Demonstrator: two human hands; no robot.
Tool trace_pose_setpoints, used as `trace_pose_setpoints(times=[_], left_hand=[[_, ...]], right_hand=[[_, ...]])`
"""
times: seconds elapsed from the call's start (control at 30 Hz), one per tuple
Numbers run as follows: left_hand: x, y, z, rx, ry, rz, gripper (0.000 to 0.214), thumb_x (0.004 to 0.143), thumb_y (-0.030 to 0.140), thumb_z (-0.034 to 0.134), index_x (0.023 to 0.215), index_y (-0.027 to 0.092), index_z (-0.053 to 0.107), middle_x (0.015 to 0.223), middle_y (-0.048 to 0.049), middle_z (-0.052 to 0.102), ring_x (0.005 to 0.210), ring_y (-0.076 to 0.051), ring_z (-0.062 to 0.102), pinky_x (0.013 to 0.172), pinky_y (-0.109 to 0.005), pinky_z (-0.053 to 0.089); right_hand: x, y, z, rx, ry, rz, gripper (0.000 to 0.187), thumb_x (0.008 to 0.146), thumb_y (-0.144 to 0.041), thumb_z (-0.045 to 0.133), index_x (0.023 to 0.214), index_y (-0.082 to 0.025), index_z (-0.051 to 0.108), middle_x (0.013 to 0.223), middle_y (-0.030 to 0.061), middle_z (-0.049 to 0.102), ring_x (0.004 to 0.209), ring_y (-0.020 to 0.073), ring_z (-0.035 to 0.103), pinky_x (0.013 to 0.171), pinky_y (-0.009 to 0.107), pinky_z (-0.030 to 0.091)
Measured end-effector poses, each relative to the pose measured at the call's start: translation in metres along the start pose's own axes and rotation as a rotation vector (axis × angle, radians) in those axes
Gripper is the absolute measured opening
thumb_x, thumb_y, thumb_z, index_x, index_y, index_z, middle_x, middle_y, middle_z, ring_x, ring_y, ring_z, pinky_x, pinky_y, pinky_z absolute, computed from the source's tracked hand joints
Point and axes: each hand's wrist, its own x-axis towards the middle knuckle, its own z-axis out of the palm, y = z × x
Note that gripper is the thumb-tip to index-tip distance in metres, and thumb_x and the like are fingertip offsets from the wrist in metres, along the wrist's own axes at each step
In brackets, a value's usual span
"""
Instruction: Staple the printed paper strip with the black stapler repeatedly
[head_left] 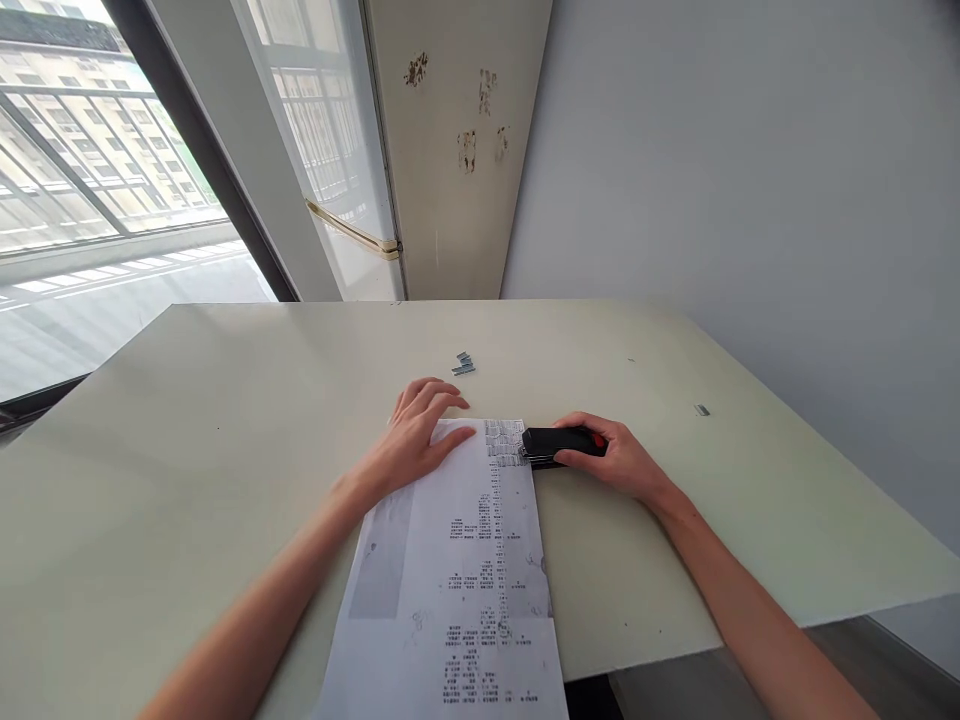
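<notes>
A printed paper sheet (457, 570) lies lengthwise on the pale table (187, 440), reaching from the near edge towards the middle. My left hand (420, 435) rests flat on the sheet's far left corner, fingers spread. My right hand (619, 458) is closed round a black stapler (559, 443) that lies on its side, its mouth at the sheet's far right corner. Whether the stapler's jaws hold the paper edge I cannot tell.
A small heap of loose staple strips (463, 365) lies beyond the paper. One more staple strip (701, 410) lies far right on the table. A white refrigerator (420, 150) stands behind the table, a grey wall to the right and a window to the left.
</notes>
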Motion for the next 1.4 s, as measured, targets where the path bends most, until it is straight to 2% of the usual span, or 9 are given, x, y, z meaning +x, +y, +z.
trace_pose_setpoints(times=[0.1,0.23,0.33,0.53,0.67,0.77,0.93,1.1,1.4], left_hand=[[-0.016,0.009,-0.007,-0.069,-0.140,0.111,0.034,0.104,0.048,0.057,0.132,0.029,0.063,0.151,-0.0079,0.055,0.148,-0.031,0.038,0.120,-0.054,0.039],[-0.037,0.029,0.000,-0.051,-0.291,0.212,0.048,0.102,0.054,0.059,0.147,0.036,0.058,0.171,-0.0054,0.032,0.158,-0.038,0.025,0.123,-0.060,0.036],[-0.042,0.044,0.014,0.004,-0.297,0.220,0.053,0.103,0.056,0.054,0.153,0.038,0.053,0.176,-0.0043,0.020,0.160,-0.041,0.020,0.126,-0.064,0.029],[-0.038,0.061,0.036,0.033,-0.251,0.188,0.051,0.107,0.055,0.047,0.153,0.034,0.054,0.176,-0.0060,0.015,0.161,-0.039,0.015,0.130,-0.062,0.021],[-0.038,0.061,0.039,0.032,-0.248,0.182,0.052,0.107,0.056,0.046,0.153,0.032,0.055,0.176,-0.0080,0.018,0.161,-0.038,0.014,0.131,-0.060,0.019],[-0.039,0.060,0.041,0.022,-0.231,0.175,0.053,0.107,0.056,0.047,0.153,0.032,0.055,0.175,-0.0077,0.020,0.161,-0.038,0.016,0.131,-0.059,0.019],[-0.038,0.061,0.044,0.006,-0.214,0.163,0.052,0.107,0.057,0.045,0.152,0.033,0.055,0.175,-0.0065,0.021,0.161,-0.036,0.016,0.130,-0.060,0.021],[-0.038,0.061,0.045,-0.007,-0.202,0.165,0.052,0.107,0.057,0.046,0.152,0.034,0.054,0.176,-0.0040,0.020,0.162,-0.034,0.017,0.131,-0.058,0.019],[-0.037,0.062,0.044,0.000,-0.226,0.173,0.052,0.106,0.057,0.047,0.151,0.031,0.057,0.175,-0.0077,0.021,0.162,-0.035,0.017,0.131,-0.058,0.017]], right_hand=[[0.002,0.000,-0.002,-0.030,0.008,-0.014,0.049,0.095,-0.070,0.057,0.110,-0.027,0.074,0.109,0.0041,0.076,0.097,0.0251,0.068,0.088,0.038,0.054],[0.009,-0.011,0.002,0.020,0.052,0.034,0.062,0.102,-0.074,0.037,0.111,-0.026,0.075,0.123,0.0064,0.075,0.117,0.0272,0.067,0.105,0.040,0.051],[0.016,-0.030,0.008,-0.073,0.093,0.079,0.067,0.102,-0.076,0.030,0.116,-0.028,0.075,0.130,0.0055,0.073,0.126,0.0282,0.064,0.112,0.043,0.047],[0.028,-0.063,0.024,-0.345,-0.025,0.099,0.073,0.104,-0.074,0.018,0.139,-0.031,0.066,0.155,0.0017,0.058,0.150,0.0281,0.044,0.126,0.046,0.032],[0.028,-0.067,0.029,-0.453,-0.064,0.134,0.075,0.104,-0.073,0.018,0.152,-0.029,0.055,0.166,0.0006,0.046,0.158,0.0274,0.033,0.130,0.048,0.026],[0.027,-0.066,0.030,-0.509,-0.082,0.141,0.074,0.104,-0.073,0.019,0.154,-0.031,0.053,0.168,-0.0016,0.042,0.159,0.0281,0.031,0.131,0.049,0.025],[0.026,-0.066,0.031,-0.559,-0.079,0.150,0.073,0.102,-0.075,0.022,0.153,-0.035,0.055,0.167,-0.0020,0.043,0.158,0.0307,0.032,0.129,0.053,0.029],[0.027,-0.070,0.033,-0.605,-0.102,0.158,0.071,0.104,-0.073,0.022,0.154,-0.034,0.054,0.167,-0.0006,0.044,0.159,0.0298,0.031,0.129,0.054,0.027],[0.027,-0.071,0.034,-0.632,-0.122,0.186,0.070,0.104,-0.072,0.023,0.154,-0.035,0.055,0.167,-0.0019,0.043,0.159,0.0302,0.030,0.129,0.055,0.027]])
